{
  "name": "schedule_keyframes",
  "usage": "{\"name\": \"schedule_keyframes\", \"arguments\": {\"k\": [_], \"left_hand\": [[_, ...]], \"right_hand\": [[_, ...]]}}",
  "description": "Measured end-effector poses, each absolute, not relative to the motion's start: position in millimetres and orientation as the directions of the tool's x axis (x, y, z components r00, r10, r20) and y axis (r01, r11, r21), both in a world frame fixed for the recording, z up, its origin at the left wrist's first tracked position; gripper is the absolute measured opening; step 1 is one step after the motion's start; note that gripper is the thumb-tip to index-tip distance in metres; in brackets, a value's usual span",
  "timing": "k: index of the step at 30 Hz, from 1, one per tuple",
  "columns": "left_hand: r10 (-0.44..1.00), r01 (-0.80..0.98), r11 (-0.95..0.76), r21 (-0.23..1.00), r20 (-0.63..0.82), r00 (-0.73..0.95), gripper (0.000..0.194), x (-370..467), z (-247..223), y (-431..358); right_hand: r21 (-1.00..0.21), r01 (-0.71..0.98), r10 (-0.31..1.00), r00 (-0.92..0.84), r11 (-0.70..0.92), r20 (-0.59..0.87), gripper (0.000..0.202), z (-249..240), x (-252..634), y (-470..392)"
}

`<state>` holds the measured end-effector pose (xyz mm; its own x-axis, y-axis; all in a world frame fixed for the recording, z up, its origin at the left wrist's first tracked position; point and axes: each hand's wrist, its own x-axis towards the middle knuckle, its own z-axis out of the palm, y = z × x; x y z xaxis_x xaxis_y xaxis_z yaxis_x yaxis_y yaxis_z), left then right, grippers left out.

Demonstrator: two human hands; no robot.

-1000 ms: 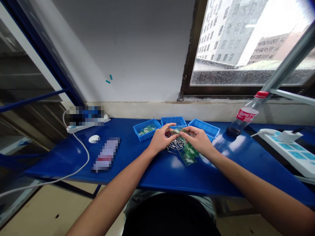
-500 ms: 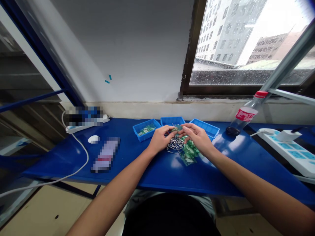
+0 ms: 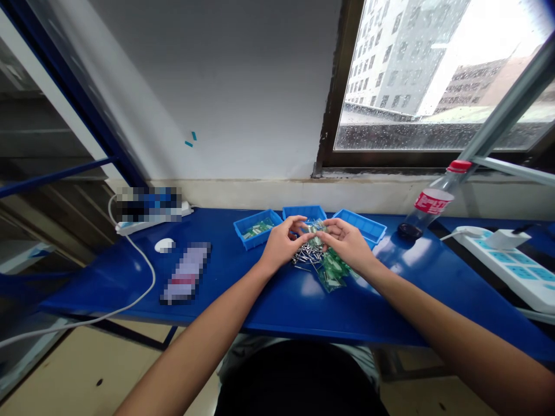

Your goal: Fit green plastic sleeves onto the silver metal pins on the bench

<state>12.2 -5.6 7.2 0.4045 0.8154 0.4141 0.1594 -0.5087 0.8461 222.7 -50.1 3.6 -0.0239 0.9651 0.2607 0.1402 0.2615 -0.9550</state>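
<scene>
Between my two hands is a small clear plastic bag [image 3: 318, 229] with pale and greenish contents. My left hand [image 3: 284, 241] pinches its left side with thumb and fingers. My right hand [image 3: 347, 241] grips its right side. Below my fingers lies a pile of shiny metal rivets or pins [image 3: 309, 255], partly hidden by the hands. Several green-tinted plastic bags [image 3: 333, 270] with pale pieces inside lie beside the pile, under my right hand.
Three blue trays line the back: a left tray [image 3: 247, 241] holding similar bags, a middle tray [image 3: 303, 211], and a right tray [image 3: 375, 230]. A cola bottle [image 3: 433, 201] and a power strip [image 3: 511, 266] stand right. Leftward are a white mouse [image 3: 163, 245], a blurred-out flat object [image 3: 187, 273] and a cable [image 3: 147, 289].
The small bag has turned and lifted slightly, so more of it shows between my hands. My thumbs have come closer together on it. Everything else stays put.
</scene>
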Motion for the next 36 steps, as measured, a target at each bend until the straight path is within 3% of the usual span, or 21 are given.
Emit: {"name": "schedule_keyframes", "arguments": {"k": [5, 9, 11, 14, 23, 32, 36], "left_hand": [[0.671, 0.227, -0.728, 0.646, 0.606, 0.427, 0.023, 12, 9, -6], [0.614, 0.2, -0.767, 0.61, 0.605, 0.507, 0.032, 11, 10, -10], [0.622, 0.198, -0.758, 0.621, 0.597, 0.507, 0.037, 11, 10, -10], [0.691, 0.233, -0.7, 0.676, 0.555, 0.463, 0.029, 11, 10, -8], [0.818, 0.131, -0.496, 0.858, 0.411, 0.402, 0.031, 15, 11, -10], [0.857, -0.026, -0.34, 0.94, 0.321, 0.403, 0.025, 14, 6, 0], [0.827, -0.07, -0.399, 0.914, 0.391, 0.405, 0.018, 12, 7, 3]], "right_hand": [[-0.971, 0.054, 0.973, 0.007, 0.231, 0.232, 0.065, 10, 218, -53], [-0.981, -0.03, 0.981, 0.033, 0.19, 0.189, 0.058, 12, 217, -53], [-0.98, -0.089, 0.984, 0.016, 0.178, 0.177, 0.054, 13, 218, -54], [-0.976, -0.125, 0.983, -0.025, 0.176, 0.181, 0.053, 14, 219, -54], [-0.941, 0.206, 0.958, 0.052, 0.267, 0.283, 0.044, 1, 226, -49], [-0.943, 0.126, 0.95, 0.005, 0.309, 0.312, 0.034, 0, 224, -48], [-0.902, 0.187, 0.916, 0.025, 0.389, 0.4, 0.021, -1, 226, -46]]}}
